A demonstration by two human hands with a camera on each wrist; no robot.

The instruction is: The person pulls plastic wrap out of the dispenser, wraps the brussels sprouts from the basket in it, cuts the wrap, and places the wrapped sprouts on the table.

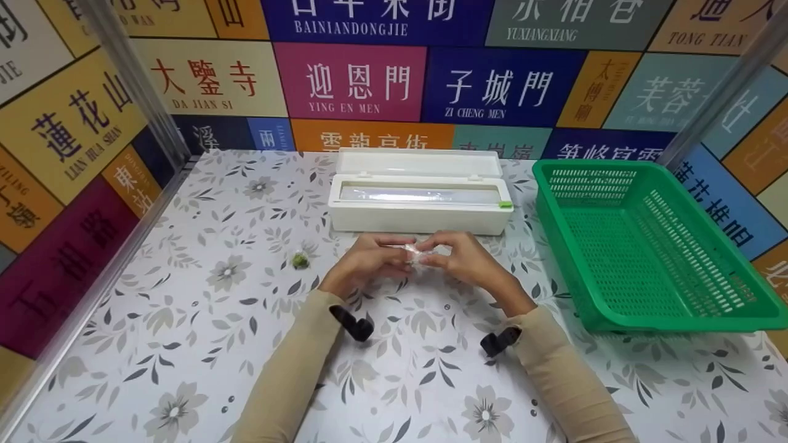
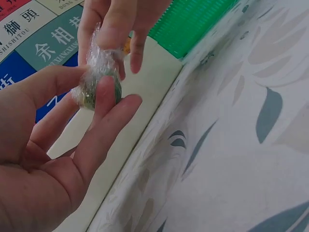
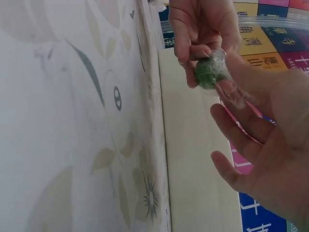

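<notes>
Between both hands, in front of the white box, is a small round green item wrapped in clear plastic film; its exact kind is hidden by the wrap. My left hand grips the green ball with thumb and fingertips. From the other side, my right hand pinches the gathered loose end of the film between thumb and forefinger, its other fingers spread apart in the right wrist view. A similar small green lump lies on the table to the left of the hands.
A white cling film box with its lid raised stands behind the hands, a green slider at its right end. To the right sits a green plastic basket. A flower-patterned cloth covers the table; printed panels stand behind.
</notes>
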